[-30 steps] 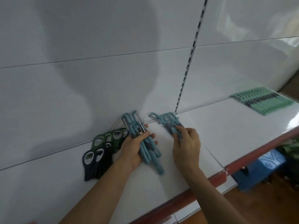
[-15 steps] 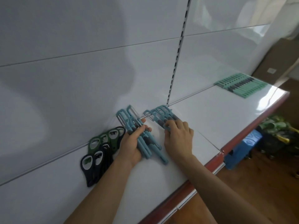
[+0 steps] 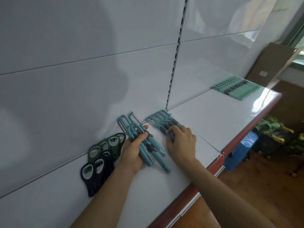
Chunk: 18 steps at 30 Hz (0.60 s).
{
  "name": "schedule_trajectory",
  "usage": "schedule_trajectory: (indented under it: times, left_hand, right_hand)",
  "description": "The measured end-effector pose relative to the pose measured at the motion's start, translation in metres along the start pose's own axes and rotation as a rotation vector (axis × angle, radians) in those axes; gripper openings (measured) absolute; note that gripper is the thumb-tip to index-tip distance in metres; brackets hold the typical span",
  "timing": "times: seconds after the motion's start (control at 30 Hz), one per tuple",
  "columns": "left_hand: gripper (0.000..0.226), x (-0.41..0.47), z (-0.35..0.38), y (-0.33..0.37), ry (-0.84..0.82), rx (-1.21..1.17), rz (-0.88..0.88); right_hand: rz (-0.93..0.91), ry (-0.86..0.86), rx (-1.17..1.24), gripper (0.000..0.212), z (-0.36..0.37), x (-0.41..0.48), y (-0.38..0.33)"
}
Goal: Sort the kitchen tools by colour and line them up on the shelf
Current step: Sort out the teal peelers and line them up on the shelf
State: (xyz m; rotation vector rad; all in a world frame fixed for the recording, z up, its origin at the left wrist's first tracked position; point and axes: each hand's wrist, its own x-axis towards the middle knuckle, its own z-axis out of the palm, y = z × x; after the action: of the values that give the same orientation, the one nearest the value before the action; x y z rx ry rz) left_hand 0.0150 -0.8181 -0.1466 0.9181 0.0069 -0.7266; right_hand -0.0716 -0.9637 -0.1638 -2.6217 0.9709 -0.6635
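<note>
My left hand grips a bunch of light blue peelers lying on the white shelf, thumb over their grey grips. My right hand lies flat, fingers pressing on a second row of blue-green peelers set against the back wall. Left of my left hand lie dark green bottle openers and black bottle openers, overlapping. A neat row of mint green tools with grey grips sits at the shelf's far right end.
The shelf has a red front edge and a white back panel with a slotted upright. Below on the wooden floor stand a blue plastic stool and a heap of green and yellow items. A cardboard box leans far right.
The view has swung slightly right and down. My right hand has flattened over the blue-green peelers, nudging them toward the wall. My left hand keeps its hold on the blue bunch.
</note>
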Motion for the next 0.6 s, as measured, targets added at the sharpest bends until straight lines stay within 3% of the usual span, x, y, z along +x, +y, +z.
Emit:
schedule_trajectory:
  times: [0.3,0.4,0.47,0.53,0.6]
  left_hand:
    - [0.019,-0.003,0.000,-0.001,-0.007,0.065,0.009]
    - [0.012,-0.005,0.000,-0.001,-0.008,0.066,0.020]
    - [0.014,-0.008,0.000,0.001,-0.040,0.065,0.031]
    - [0.016,-0.009,0.000,0.001,-0.055,0.063,0.040]
    - [0.019,-0.008,0.000,-0.001,-0.046,0.062,0.037]
  right_hand:
    - [0.046,0.017,0.021,0.017,-0.004,-0.001,-0.002]
    - [-0.070,0.066,0.293,0.010,-0.019,-0.010,-0.015]
    - [-0.105,-0.090,0.553,0.010,-0.028,-0.018,-0.028]
    - [-0.102,-0.175,0.624,0.011,-0.029,-0.025,-0.036]
    - [-0.058,-0.106,0.631,0.014,-0.023,-0.028,-0.035]
